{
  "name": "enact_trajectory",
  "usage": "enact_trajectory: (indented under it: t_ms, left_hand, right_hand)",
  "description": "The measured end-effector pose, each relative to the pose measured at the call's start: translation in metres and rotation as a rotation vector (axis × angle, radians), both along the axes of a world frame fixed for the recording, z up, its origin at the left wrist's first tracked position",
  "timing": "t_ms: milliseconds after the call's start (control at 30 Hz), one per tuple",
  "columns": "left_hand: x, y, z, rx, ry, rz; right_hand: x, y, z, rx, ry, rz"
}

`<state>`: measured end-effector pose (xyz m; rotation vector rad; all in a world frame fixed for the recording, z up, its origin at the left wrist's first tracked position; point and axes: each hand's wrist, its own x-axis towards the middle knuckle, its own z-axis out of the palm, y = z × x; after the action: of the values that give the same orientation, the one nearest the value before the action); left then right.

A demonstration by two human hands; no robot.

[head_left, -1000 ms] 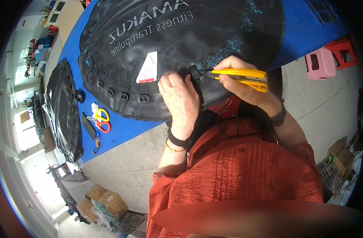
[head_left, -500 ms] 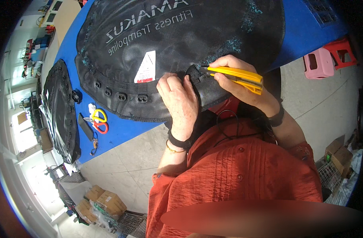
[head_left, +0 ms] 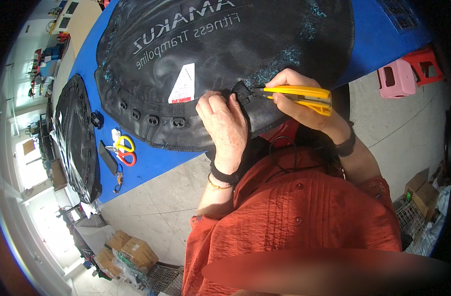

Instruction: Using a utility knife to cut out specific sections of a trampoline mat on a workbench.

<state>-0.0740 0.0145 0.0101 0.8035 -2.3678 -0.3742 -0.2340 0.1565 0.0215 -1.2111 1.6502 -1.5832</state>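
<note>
A round black trampoline mat (head_left: 220, 49) lies over the blue table, with black plastic loops (head_left: 153, 120) along its near edge and a white label on it. My left hand (head_left: 223, 118) is closed on the mat's edge, pinching it beside a small black strap (head_left: 242, 92) that stands up there. In my right hand (head_left: 304, 106) is a yellow utility knife (head_left: 302, 96), its tip pointing left, close to the strap. Whether the blade touches the strap I cannot tell. Blue thread bits (head_left: 274, 69) are scattered on the mat just beyond the knife.
Scissors with yellow and red handles (head_left: 124, 149) lie on the blue table (head_left: 141, 172) at the left. A second black mat (head_left: 75, 138) rests at its left end. Pink (head_left: 396, 79) and red (head_left: 423, 66) stools stand at the right; cardboard boxes (head_left: 136, 251) sit on the floor.
My right hand has drawn the utility knife slightly right and down, away from the strap, and the knife now lies more level. The left hand keeps its hold on the mat.
</note>
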Motion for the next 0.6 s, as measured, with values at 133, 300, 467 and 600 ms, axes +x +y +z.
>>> enact_trajectory:
  t_ms: [133, 300, 467, 600]
  left_hand:
    - [0.001, -0.001, -0.001, 0.004, -0.012, 0.01]
    - [-0.001, -0.001, -0.004, -0.027, 0.043, 0.0]
    - [0.0, -0.002, -0.003, -0.027, 0.036, 0.002]
    - [-0.001, 0.0, -0.002, 0.008, 0.022, -0.004]
  right_hand:
    - [0.003, 0.001, 0.004, 0.028, 0.011, -0.023]
    - [0.007, -0.004, 0.002, -0.019, -0.035, -0.072]
    - [0.007, -0.008, 0.002, -0.037, -0.052, -0.051]
    - [0.006, -0.01, -0.002, -0.074, -0.012, -0.068]
